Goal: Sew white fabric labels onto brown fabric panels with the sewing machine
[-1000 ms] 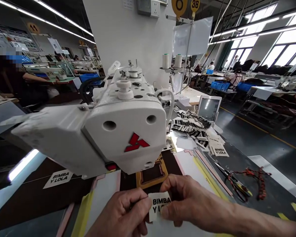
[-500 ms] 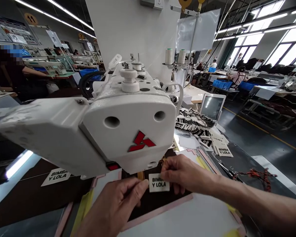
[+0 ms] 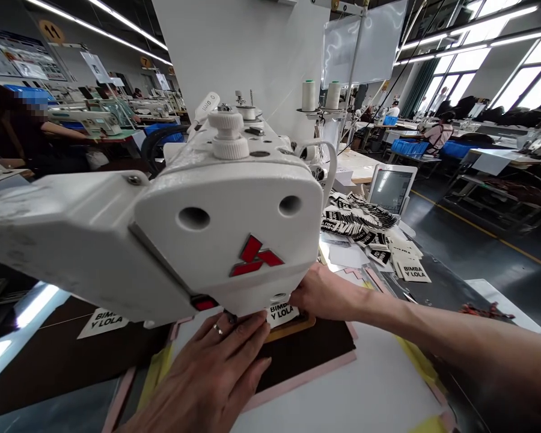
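Left hand (image 3: 216, 367): fingers spread flat on the dark fabric (image 3: 306, 352).
Right hand (image 3: 324, 294): pinching the "Y LOLA" label (image 3: 282, 313) under the sewing machine head (image 3: 225, 240).

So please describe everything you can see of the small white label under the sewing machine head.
The label is a small white piece, fabric-like, with black capital letters reading Y LOLA; its upper part is hidden under the sewing machine head. It lies flat on the dark panel, inside a tan frame. The left hand and the right hand touch its two sides.

Factory hall: white pillar (image 3: 247, 48), strip lights (image 3: 94, 30), tall windows (image 3: 523, 84), worktables (image 3: 500, 162).
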Demonstrator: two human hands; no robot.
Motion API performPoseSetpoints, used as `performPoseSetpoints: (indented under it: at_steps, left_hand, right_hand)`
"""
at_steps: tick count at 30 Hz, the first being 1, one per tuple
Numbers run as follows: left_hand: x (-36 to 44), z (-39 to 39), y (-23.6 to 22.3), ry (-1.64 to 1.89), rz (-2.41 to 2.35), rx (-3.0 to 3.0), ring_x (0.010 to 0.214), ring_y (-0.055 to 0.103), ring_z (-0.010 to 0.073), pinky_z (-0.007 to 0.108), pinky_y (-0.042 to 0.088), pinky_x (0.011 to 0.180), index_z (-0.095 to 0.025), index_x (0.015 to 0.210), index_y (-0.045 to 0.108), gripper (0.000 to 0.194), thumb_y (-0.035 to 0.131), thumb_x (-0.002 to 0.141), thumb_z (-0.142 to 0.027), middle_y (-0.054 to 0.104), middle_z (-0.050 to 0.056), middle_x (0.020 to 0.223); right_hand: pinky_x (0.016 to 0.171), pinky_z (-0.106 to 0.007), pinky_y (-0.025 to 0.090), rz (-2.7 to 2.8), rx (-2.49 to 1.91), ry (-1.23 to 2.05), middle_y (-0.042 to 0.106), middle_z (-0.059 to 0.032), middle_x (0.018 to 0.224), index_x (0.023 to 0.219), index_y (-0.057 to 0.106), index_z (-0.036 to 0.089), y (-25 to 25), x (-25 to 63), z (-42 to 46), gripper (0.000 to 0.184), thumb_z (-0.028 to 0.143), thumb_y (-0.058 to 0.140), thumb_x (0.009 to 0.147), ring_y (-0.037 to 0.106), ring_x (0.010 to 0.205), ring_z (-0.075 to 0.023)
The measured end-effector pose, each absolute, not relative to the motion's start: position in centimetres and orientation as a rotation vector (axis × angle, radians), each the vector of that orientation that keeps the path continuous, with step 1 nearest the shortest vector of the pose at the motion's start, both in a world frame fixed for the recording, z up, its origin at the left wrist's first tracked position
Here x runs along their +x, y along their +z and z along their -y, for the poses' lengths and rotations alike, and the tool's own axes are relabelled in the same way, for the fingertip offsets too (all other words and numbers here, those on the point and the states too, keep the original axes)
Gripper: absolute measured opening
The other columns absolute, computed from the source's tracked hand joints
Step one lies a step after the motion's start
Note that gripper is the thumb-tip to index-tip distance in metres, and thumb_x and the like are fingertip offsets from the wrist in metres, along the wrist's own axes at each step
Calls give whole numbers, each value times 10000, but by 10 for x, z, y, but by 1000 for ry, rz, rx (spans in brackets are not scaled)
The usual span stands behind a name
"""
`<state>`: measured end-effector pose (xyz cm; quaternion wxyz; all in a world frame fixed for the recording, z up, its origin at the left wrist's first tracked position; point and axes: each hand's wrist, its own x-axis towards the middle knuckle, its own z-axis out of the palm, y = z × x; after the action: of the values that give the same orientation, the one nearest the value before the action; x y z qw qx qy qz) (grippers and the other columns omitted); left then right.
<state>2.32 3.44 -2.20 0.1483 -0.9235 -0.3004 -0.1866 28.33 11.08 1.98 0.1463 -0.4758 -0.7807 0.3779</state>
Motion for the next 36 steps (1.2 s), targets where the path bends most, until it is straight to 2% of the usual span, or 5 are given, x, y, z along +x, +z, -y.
performPoseSetpoints:
  at_steps: [11,15,18,28,36]
  left_hand:
    - [24,-40,-28,-473,937,-2686,1215,727,217,394,432,1105,-225,1465,614,386,534,1121,-380,717,-5,1456]
    - [22,-40,-32,-455,967,-2727,1229,719,219,391,421,1110,-243,1483,598,407,561,1107,-394,701,-10,1480]
    - [22,-41,-34,-461,970,-2750,1192,727,204,369,436,1062,-257,1476,603,378,559,1112,-348,696,-12,1484]
    - [27,-48,-21,-508,884,-2747,1113,759,194,347,484,973,-232,1393,666,339,461,1152,-354,757,6,1375]
    - [12,-40,-27,-450,947,-2781,1244,707,214,358,458,1109,-217,1521,577,415,522,1134,-355,684,42,1501]
  right_hand:
    - [762,-303,479,2369,-1308,732,730,-66,944,1013,716,185,11,288,-96,68,167,652,1000,651,839,-206]
    - [834,-344,479,2525,-1101,460,692,-108,1047,980,690,179,4,304,-79,230,168,499,1107,617,929,-221]
    - [932,-352,497,2654,-868,291,692,-103,1062,995,706,191,-4,314,-70,248,218,505,1137,612,1008,-222]
    - [1061,-405,471,2680,-863,256,733,-102,1161,1224,729,201,-6,311,-65,269,362,523,1162,613,1145,-242]
    - [1082,-415,464,2683,-842,279,740,-97,1228,1268,718,201,-16,310,-62,296,412,545,1154,603,1197,-250]
